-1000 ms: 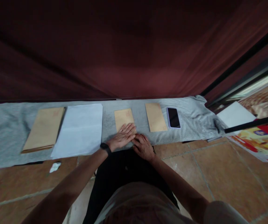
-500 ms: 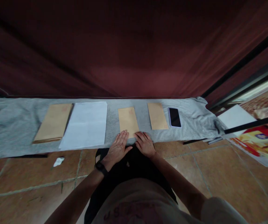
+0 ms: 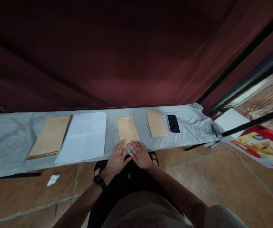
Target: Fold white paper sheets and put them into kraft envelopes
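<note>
A brown paper envelope [image 3: 127, 127] lies flat on the grey cloth [image 3: 112, 129], straight in front of me. My left hand [image 3: 116, 159] rests with outstretched fingers on its near left corner. Flat on the near right part of the same envelope is my right hand [image 3: 139, 154], its fingers spread. The two hands almost touch over the near edge, which they partly cover. To the right lies a second brown envelope [image 3: 157, 124]. On the left are a stack of white paper sheets [image 3: 82, 136] and a pile of larger brown envelopes [image 3: 49, 134].
A smartphone [image 3: 173, 123] lies right of the second envelope. Behind the narrow cloth-covered surface hangs a dark red curtain [image 3: 136, 88]. A red and yellow box [image 3: 262, 147] and black bars stand at the right. A crumpled white tissue [image 3: 53, 180] is on the tiled floor.
My right hand has moved left along the envelope's near edge, closer to my left hand. The view has shifted a little; the envelopes, paper and phone keep their places on the cloth.
</note>
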`<state>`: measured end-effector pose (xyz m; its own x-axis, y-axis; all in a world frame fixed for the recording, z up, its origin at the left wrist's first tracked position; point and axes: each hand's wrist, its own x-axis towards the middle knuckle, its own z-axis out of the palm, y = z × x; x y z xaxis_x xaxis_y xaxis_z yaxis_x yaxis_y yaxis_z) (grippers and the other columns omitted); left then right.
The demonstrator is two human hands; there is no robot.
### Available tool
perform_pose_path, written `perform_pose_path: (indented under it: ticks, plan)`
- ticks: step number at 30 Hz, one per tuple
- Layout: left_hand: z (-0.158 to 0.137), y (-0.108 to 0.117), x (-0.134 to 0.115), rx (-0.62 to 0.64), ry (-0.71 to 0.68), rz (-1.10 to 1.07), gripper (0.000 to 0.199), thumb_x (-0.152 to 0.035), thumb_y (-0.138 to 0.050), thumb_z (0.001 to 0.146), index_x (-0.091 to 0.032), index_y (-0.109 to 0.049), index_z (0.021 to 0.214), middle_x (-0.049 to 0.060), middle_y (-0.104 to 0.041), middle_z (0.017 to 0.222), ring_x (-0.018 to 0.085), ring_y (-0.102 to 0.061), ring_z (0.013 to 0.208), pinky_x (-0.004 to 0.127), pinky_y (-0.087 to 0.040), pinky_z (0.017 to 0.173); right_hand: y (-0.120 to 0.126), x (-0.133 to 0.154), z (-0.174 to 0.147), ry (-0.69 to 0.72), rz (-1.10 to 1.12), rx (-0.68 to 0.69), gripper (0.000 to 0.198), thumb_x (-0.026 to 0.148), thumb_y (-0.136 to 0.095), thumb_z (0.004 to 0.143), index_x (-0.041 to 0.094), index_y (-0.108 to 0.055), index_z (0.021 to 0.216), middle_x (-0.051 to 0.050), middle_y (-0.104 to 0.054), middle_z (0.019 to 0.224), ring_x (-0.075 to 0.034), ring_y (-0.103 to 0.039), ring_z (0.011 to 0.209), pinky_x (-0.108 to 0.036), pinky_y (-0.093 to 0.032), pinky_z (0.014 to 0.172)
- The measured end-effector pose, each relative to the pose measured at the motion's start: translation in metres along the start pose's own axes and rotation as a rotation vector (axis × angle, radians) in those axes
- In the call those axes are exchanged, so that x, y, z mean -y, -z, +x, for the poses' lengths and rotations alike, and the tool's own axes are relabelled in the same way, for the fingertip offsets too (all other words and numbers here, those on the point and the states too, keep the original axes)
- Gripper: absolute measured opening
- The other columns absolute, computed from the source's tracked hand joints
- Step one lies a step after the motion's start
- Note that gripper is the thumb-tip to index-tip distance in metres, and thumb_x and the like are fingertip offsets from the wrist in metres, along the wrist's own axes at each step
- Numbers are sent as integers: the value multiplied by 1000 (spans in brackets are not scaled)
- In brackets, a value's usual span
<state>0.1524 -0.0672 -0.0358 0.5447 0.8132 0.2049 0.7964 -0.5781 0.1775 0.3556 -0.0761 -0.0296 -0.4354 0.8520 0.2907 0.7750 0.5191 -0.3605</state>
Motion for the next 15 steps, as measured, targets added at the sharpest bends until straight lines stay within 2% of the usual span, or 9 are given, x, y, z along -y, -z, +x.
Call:
perform_pose_path:
  ticks: [8,11,15]
  plan:
    - [-4,-3,5,-29,6,23,70,-54,-38,102,-11,-36,157,21,-37,163,31,-33,152,52,-34,122,-10,-15,-13,-40,-79,-32,51,33,-44,106,14,-46,153,-11,-46,159,-24,-41,148,-46,-27,126]
    - [22,4,9,-34,35,-27,65,-50,-31,105,-14,-31,160,16,-37,164,26,-31,153,49,-30,125,-11,-15,-12,-52,-54,-48,50,33,-44,106,15,-47,152,-10,-48,157,-23,-43,147,-46,-28,126]
    - [82,10,35,-45,58,-68,69,-49,-29,105,-10,-24,162,17,-31,166,27,-22,157,48,-27,126,-12,-13,-10,-62,-24,-73,47,29,-45,105,18,-49,151,-9,-50,156,-23,-45,145,-47,-30,125]
